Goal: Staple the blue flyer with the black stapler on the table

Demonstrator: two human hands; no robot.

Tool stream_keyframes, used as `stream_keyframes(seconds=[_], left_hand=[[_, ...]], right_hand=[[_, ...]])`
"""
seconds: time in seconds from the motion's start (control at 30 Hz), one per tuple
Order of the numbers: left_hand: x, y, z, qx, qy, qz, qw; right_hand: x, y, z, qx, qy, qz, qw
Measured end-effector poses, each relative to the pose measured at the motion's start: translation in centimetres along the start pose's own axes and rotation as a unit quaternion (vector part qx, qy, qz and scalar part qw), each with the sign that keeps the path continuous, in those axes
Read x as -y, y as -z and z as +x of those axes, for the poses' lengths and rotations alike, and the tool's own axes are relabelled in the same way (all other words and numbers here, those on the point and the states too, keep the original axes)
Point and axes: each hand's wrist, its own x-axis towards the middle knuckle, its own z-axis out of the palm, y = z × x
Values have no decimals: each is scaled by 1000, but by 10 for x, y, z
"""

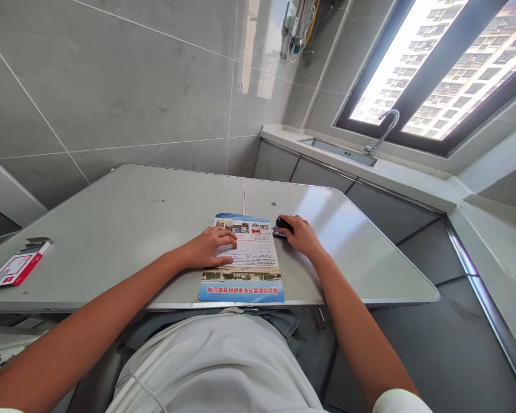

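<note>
A printed leaflet [253, 252] with blue bands, small photos and text lies on the table by its near edge. My left hand [212, 246] rests on the leaflet's left side, fingers spread and pressing it flat. Against the leaflet's right edge, near its upper corner, is a black stapler [284, 225]. My right hand [298, 234] is wrapped round the stapler from the right. Whether the stapler's jaw overlaps the paper I cannot tell.
The pale table [176, 195] carries a red and white box [19, 264] at far left, scattered staples [149, 201] and small staple strips [274, 203] beyond the leaflet. A counter with a sink [339, 150] and tap [384, 132] runs along the right, under a window.
</note>
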Motion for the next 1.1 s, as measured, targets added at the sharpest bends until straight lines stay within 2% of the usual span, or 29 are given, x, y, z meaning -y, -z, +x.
stream_keyframes(seconds=[0.1,0.17,0.23,0.37,0.47,0.83,1.1], left_hand=[[0,1,0,9,1,1,1000],[0,1,0,12,1,1,1000],[-1,1,0,16,4,2,1000],[-1,1,1,18,8,2,1000],[-1,1,1,15,7,3,1000],[-1,0,2,2,-5,-8,1000],[-2,0,1,0,-4,-9,1000]], right_hand=[[3,3,-2,-38,9,5,999],[8,4,-4,-82,39,-3,996],[14,3,-5,-96,80,-22,992],[24,-4,-5,-26,153,-56,986],[29,-8,-4,6,175,-73,982],[34,-17,0,32,172,-131,976],[34,-18,-1,34,171,-132,976]])
